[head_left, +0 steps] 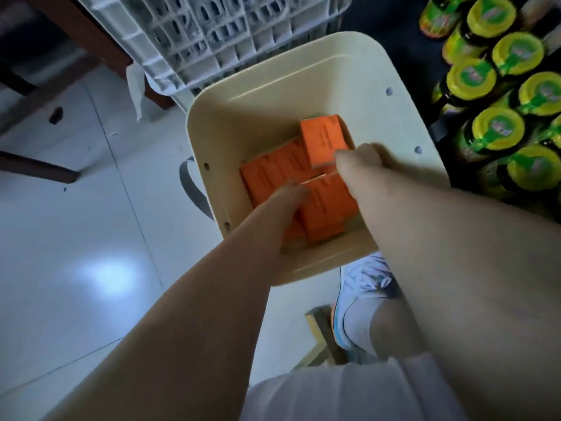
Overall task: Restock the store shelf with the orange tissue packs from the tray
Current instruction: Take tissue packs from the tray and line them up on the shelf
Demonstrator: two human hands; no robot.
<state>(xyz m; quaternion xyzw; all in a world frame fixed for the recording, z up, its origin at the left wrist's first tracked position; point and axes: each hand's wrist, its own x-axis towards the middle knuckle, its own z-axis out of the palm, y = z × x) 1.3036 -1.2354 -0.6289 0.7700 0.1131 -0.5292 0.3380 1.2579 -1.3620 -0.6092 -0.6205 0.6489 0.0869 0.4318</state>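
Note:
A cream plastic tray [303,74] stands on the floor below me with several orange tissue packs inside. My right hand [361,161] reaches in from the right and grips the far orange pack [323,138], which is tilted up. My left hand [282,208] is down in the tray, its fingers closed around the edge of a near orange pack [329,205]. Another orange pack [270,174] lies flat between them. The fingertips of both hands are partly hidden behind the packs.
A white lattice crate [218,34] stands just beyond the tray. Rows of dark bottles with yellow-green caps [501,123] fill the right side. A brown wooden table leg [100,41] is at upper left. My white shoe [364,296] is by the tray on the pale tiled floor.

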